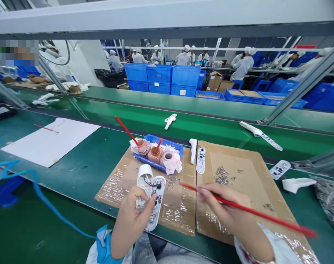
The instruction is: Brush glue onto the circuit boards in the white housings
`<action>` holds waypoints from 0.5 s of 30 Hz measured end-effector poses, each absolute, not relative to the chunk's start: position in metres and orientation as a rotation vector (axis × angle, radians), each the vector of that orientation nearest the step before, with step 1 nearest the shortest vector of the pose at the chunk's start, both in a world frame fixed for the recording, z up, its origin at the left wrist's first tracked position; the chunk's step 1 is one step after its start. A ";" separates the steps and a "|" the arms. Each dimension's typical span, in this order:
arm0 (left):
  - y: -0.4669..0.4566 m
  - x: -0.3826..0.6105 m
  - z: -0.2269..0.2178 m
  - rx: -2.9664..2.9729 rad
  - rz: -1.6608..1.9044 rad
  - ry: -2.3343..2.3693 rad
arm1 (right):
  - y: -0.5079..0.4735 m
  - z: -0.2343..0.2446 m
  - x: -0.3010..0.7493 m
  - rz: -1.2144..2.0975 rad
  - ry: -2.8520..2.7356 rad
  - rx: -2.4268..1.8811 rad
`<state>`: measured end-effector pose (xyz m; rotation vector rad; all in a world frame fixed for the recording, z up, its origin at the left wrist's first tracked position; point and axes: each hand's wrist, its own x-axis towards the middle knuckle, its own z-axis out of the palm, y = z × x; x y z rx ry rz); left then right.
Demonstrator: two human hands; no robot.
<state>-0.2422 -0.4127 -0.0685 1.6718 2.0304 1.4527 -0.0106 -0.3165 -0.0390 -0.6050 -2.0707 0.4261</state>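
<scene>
My left hand is closed around an opened white plastic housing. Thin wires join it to a long white cover carrying a circuit board, which my thumb presses. Between the fingers of my right hand is a slim red brush, its tip pointing left toward the housing, apart from it; the tip is blurred. Just beyond my hands, a blue tray holds several small jars wrapped in tissue, among them a brown one. Red sticks stand in two jars.
Cardboard sheets carry piles of small screws. More white housings lie on the cardboard and the green belt. At left, white paper holds another red brush. A blue coiled hose crosses the bench's front edge.
</scene>
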 end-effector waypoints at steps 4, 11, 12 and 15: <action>-0.410 -0.239 -0.065 1.737 1.411 2.048 | -0.337 -0.014 0.012 0.640 -1.853 -0.552; -0.406 -0.233 -0.061 1.863 1.376 2.002 | -0.343 -0.005 0.016 0.689 -1.876 -0.450; -0.407 -0.233 -0.061 1.860 1.378 1.995 | -0.341 -0.007 0.015 0.694 -1.895 -0.435; -0.408 -0.234 -0.062 1.817 1.345 1.970 | -0.335 -0.007 0.015 0.678 -1.993 -0.416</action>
